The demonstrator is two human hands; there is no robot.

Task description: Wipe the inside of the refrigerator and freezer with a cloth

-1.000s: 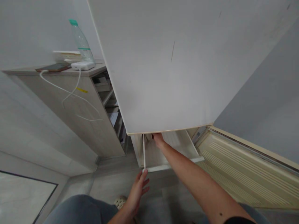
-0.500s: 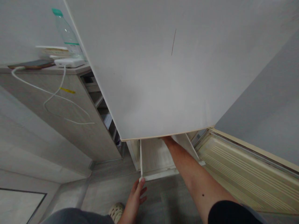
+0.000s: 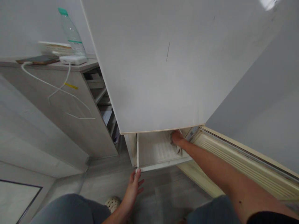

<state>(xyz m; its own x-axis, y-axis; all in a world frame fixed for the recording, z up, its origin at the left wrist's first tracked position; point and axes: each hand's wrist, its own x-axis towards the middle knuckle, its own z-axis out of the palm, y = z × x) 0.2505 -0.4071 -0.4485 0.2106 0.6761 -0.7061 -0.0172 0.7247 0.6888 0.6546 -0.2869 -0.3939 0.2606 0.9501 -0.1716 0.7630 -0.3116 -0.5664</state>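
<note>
Fingertips of my left hand (image 3: 132,189) rest spread on the drawer (image 3: 151,151)'s front corner at 6 o'clock. My right hand (image 3: 177,137), earlier hidden under the cabinet door (image 3: 154,68), now presses a cloth (image 3: 175,147) at 3 o'clock, fingers closed on it.

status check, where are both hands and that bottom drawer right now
Left hand fingertips on front corner of open drawer. Right hand deep inside it, pressing a cloth. Cabinet door overhangs, hiding the drawer's back.
</note>
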